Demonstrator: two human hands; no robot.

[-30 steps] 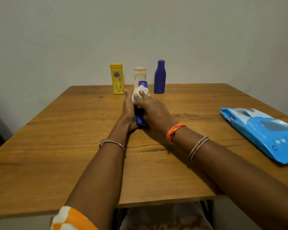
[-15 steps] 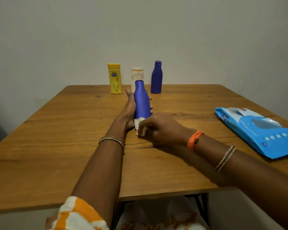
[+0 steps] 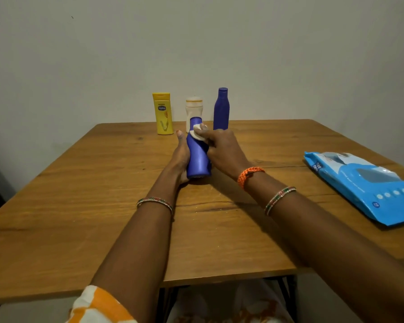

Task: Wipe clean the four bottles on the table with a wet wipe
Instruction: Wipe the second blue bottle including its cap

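1. a wooden table point(image 3: 84, 206) fills the lower view, set against a plain pale wall point(image 3: 196, 43); an orange-and-white sleeve point(image 3: 98, 306) shows at the bottom edge.
2. at the far edge, leftmost of the standing bottles, a yellow lotion bottle point(image 3: 163, 113) stands upright; its cap is at the top and a blue label sits high on its front.
3. the left hand point(image 3: 181, 157) is wrapped around the left side and back of a blue bottle point(image 3: 197, 155), thumb pointing up along it, gripping it firmly; a beaded bangle point(image 3: 155, 202) circles that wrist.
4. the held blue bottle is near the table's middle, tilted with its cap away from the person and its base just above or touching the wood; i cannot tell which.
5. behind it a white bottle point(image 3: 193, 106) with a pale cap stands upright, partly hidden by the held bottle's top.
6. a white wet wipe point(image 3: 198, 134) is pressed against the held bottle's shoulder, just under the cap.
7. the right hand point(image 3: 222, 148) is closed over that wipe, fingertips pinning it to the bottle; an orange braided band point(image 3: 250, 174) and a beaded bangle point(image 3: 280, 198) sit on that wrist.
8. a second blue bottle point(image 3: 221, 109) stands upright at the far edge, just right of the white one.
9. far right, well apart from the bottles, a blue wet wipe pack point(image 3: 369, 185) lies flat on the table.
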